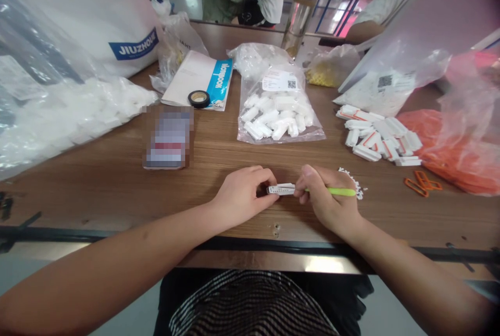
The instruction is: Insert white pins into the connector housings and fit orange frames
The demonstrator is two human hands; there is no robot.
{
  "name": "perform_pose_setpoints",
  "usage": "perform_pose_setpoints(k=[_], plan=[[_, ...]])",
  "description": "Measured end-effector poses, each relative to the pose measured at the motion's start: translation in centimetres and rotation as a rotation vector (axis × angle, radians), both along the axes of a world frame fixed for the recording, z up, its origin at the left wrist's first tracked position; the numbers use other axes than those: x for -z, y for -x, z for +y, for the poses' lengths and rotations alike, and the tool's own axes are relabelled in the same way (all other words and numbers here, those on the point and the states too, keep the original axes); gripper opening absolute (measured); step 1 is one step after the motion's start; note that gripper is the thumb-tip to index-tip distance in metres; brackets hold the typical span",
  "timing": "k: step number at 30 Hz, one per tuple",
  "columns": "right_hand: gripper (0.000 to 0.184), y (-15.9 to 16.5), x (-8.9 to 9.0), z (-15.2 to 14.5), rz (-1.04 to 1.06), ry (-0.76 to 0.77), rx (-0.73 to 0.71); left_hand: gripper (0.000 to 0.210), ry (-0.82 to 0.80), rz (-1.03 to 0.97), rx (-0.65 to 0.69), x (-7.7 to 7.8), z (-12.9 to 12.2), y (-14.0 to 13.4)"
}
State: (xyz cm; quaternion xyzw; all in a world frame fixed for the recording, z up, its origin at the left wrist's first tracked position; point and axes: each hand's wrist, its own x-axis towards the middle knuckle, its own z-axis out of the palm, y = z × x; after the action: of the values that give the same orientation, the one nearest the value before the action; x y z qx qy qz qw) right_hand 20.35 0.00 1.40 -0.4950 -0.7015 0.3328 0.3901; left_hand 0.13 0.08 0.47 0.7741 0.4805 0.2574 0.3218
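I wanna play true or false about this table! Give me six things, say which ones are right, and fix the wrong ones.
1. The right hand holds a green tool. True.
2. The left hand holds the tape. False: it holds a white piece.
3. The tape lies on the notebook. True.
4. The things in the middle bag are yellow. False: they are white blocks.
5. The bottle stands behind the middle bag. True.
6. The notebook is right of the middle bag. False: it is on the left.
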Motion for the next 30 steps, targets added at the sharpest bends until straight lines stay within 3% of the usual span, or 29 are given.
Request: perform_pose_setpoints(k=[10, 16, 30], plan=[[0.045, 0.23, -0.83, 0.13, -0.176, -0.108, -0.055, 0.008, -0.001, -0.004, 0.005, 0.26, 0.06, 0.00], [0.048, -0.15, -0.40, 0.24, 0.059, -0.019, 0.008, 0.008, 0.008, -0.003, 0.006, 0.26, 0.04, 0.06], [0.048, -0.11, -0.13, 0.50, 0.098, 0.044, 0.031, 0.007, 0.014, 0.008, 0.010, 0.10, 0.08, 0.11]])
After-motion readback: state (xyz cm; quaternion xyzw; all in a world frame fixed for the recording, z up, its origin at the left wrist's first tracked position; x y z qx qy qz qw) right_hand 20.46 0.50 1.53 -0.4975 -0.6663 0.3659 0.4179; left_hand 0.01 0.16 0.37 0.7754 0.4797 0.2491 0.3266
